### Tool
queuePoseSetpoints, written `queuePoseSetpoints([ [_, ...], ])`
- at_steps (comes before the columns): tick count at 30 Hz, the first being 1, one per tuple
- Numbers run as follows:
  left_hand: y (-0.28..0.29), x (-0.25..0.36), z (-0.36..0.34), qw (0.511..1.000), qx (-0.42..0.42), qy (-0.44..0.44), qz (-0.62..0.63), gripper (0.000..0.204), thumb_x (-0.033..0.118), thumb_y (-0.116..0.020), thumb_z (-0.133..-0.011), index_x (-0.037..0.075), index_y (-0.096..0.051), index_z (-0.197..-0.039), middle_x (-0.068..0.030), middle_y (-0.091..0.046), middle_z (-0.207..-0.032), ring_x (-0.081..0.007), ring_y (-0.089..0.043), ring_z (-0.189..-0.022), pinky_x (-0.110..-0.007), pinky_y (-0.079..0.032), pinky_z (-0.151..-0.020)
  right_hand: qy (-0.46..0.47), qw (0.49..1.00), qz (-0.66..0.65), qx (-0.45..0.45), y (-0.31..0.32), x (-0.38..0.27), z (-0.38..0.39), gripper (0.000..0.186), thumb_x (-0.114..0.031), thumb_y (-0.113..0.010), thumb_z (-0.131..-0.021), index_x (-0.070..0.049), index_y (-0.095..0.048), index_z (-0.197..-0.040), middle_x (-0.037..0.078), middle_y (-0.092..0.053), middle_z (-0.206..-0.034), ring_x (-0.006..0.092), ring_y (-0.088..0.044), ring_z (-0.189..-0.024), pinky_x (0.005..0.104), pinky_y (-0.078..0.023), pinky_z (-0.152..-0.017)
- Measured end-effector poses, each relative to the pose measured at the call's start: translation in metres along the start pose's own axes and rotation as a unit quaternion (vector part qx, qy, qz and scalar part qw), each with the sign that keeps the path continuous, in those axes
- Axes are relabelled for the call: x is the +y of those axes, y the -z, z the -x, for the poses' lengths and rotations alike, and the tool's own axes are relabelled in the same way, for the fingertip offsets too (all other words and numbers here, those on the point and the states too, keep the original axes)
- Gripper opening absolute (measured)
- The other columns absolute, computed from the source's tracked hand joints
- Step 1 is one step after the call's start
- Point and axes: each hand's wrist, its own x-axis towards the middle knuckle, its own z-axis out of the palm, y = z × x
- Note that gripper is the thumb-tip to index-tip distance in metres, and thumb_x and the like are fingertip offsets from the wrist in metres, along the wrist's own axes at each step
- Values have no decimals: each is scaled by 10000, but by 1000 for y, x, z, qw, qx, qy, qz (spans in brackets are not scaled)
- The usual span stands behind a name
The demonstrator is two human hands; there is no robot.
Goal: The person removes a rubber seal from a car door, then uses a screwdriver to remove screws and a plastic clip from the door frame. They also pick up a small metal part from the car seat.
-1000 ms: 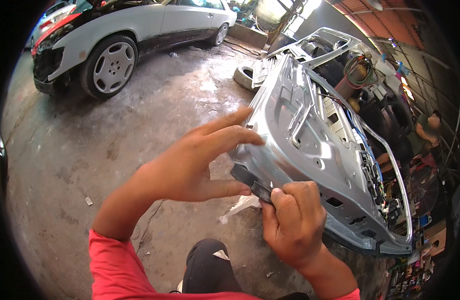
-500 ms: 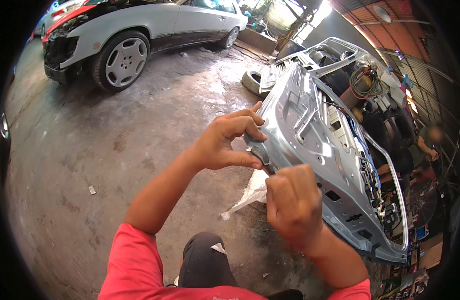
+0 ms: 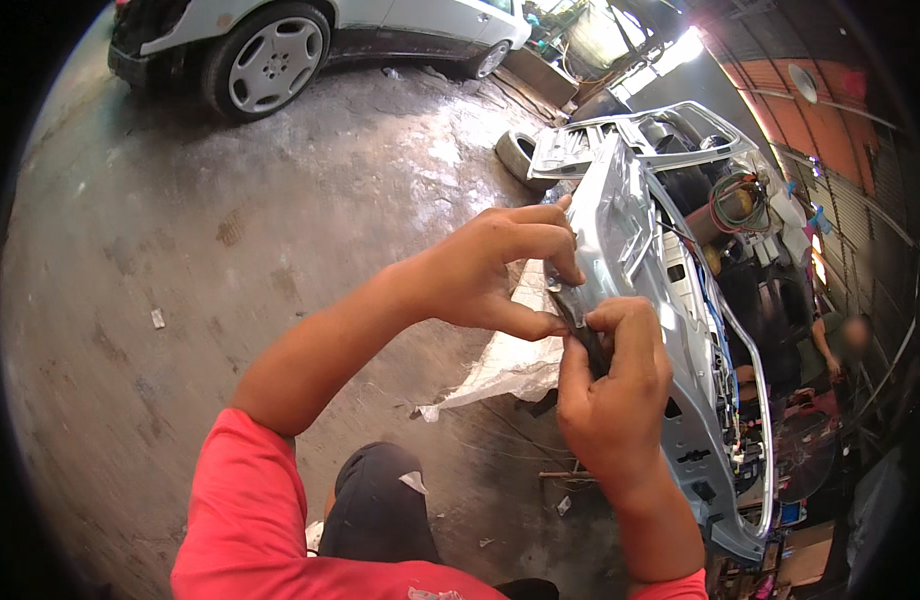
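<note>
My left hand (image 3: 490,262) has its fingers curled over the near edge of a silver car door (image 3: 625,225), with the thumb at a dark grey-black strip (image 3: 596,346) along that edge. Just right of it, my right hand (image 3: 615,400) pinches the same strip, thumb and index finger close to the left thumb. The right fingers partly hide the strip. A crumpled white sheet (image 3: 490,375) lies below and left of the door's edge.
A pale car (image 3: 365,18) stands on the concrete floor (image 3: 160,240) at upper left. A tyre (image 3: 520,155), another door frame (image 3: 685,145) and coiled hoses (image 3: 730,205) are behind the door. A person (image 3: 842,340) is at the far right. My bent knee (image 3: 380,495) shows below.
The view has shifted, so the car sits higher in the picture. My left fingers have curled further round the door's edge. My right thumb now presses on the strip beside the left thumb.
</note>
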Motion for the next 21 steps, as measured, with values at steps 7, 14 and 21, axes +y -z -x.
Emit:
queuePoseSetpoints([
  [7,-1,-5,3,1000,21,-7,-6,320,161,-896,-684,57,-748,-948,-55,-682,-932,-241,-713,-891,-594,-309,-1304,92,994,44,45,-16,10,0,292,122,-700,-797,5,-568,-1030,196,-588,-997,396,-588,-907,478,-484,-806],
  [14,-3,-5,2,1000,16,-4,-19,335,181,-904,-702,56,-726,-956,-37,-699,-924,-237,-709,-875,-556,-317,-1310,92,995,38,21,9,3,3,343,34,-786,-786,-9,-626,-1086,168,-649,-1020,366,-632,-927,440,-514,-807],
  [21,2,0,0,999,1,2,-44,534,341,-1009,-675,48,-704,-1001,-80,-702,-981,-266,-686,-936,-459,-467,-1054,372,877,-150,-263,37,-36,29,209,-250,-769,-829,-141,-634,-712,7,-579,-747,202,-632,-699,345,-525,-600],
])
